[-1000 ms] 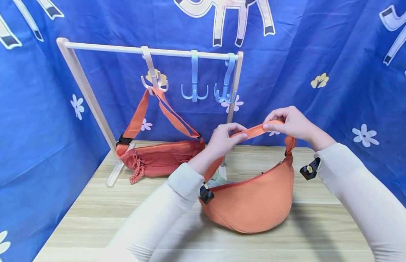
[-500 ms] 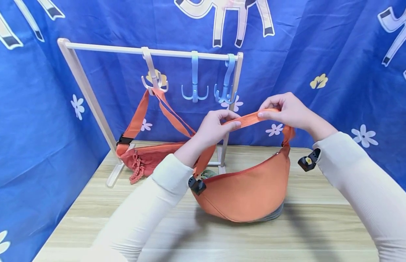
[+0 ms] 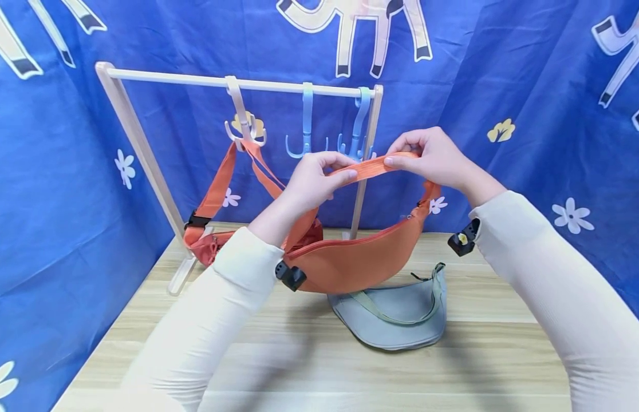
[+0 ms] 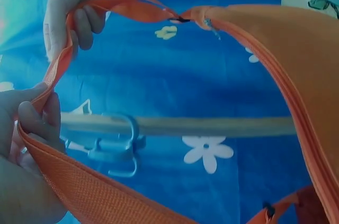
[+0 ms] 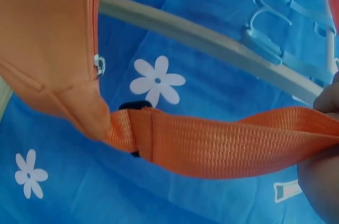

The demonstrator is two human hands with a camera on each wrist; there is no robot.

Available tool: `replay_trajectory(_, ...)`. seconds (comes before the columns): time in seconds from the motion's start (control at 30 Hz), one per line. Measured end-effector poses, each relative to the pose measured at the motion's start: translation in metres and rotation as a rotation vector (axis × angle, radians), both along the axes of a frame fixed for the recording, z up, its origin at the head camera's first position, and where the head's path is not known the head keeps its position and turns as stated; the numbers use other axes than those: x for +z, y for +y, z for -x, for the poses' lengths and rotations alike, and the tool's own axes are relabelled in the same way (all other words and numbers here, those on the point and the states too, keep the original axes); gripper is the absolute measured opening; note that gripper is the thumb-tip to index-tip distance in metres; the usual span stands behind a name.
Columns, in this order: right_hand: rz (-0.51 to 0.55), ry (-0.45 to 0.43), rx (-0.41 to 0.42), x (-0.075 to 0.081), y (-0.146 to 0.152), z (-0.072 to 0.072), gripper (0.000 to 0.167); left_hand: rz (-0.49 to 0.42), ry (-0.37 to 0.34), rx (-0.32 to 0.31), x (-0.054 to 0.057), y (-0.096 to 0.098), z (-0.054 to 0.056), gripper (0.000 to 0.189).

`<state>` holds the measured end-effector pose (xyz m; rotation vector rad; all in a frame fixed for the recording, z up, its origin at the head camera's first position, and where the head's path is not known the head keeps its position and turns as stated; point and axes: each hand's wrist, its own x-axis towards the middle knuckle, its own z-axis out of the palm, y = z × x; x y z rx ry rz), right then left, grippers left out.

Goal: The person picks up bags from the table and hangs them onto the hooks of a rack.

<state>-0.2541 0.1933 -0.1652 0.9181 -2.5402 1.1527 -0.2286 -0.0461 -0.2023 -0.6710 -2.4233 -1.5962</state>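
Note:
An orange crescent-shaped bag (image 3: 350, 263) hangs in the air by its orange strap (image 3: 372, 168), with its zipped edge upward. My left hand (image 3: 319, 180) pinches the strap on the left; my right hand (image 3: 435, 157) pinches it a short way to the right. Both pinches show in the left wrist view, where the strap (image 4: 106, 192) runs on below the left hand. Just behind the hands are two blue hooks, one (image 3: 307, 123) at the middle of the rail and one (image 3: 359, 123) near its right end. My left hand covers the lower part of the middle hook.
A wooden rack (image 3: 165, 76) stands at the back left. From its white hook (image 3: 240, 114) hangs a red waist bag (image 3: 208, 245), partly hidden by my left arm. A grey-green bag (image 3: 397, 315) lies on the wooden table (image 3: 505, 320) below the orange bag.
Both hands have risen and moved left and toward the rack, lifting the orange bag with them. The grey-green bag on the table has come into view beneath it.

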Motion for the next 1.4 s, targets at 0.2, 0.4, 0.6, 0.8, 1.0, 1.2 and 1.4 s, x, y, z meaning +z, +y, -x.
replay_trajectory(0.2, 0.046, 0.004, 0.009, 0.001, -0.019, 0.005, 0.018, 0.002, 0.017, 0.059, 0.005, -0.016, 0.006, 0.021)
replay_trajectory(0.4, 0.073, 0.025, -0.003, 0.002, -0.037, 0.009, 0.019, -0.004, 0.009, 0.105, 0.008, -0.031, 0.011, 0.022)
replay_trajectory(0.6, 0.113, 0.039, -0.039, 0.004, -0.058, 0.012, 0.019, -0.015, 0.006, 0.168, 0.012, -0.046, 0.014, 0.026)
replay_trajectory(0.8, 0.13, 0.08, -0.097, 0.003, -0.076, 0.017, 0.019, -0.061, 0.003, 0.221, 0.015, -0.054, 0.018, 0.028)
replay_trajectory(1.0, 0.163, 0.144, -0.171, -0.001, -0.093, 0.022, 0.02, -0.104, 0.032, 0.3, 0.014, -0.059, 0.024, 0.029)
replay_trajectory(1.2, 0.194, 0.223, -0.249, -0.007, -0.11, 0.027, 0.02, -0.176, 0.128, 0.355, 0.01, -0.059, 0.03, 0.024)
replay_trajectory(1.4, 0.2, 0.284, -0.331, -0.013, -0.124, 0.03, 0.02, -0.255, 0.199, 0.387, 0.007, -0.058, 0.034, 0.02)
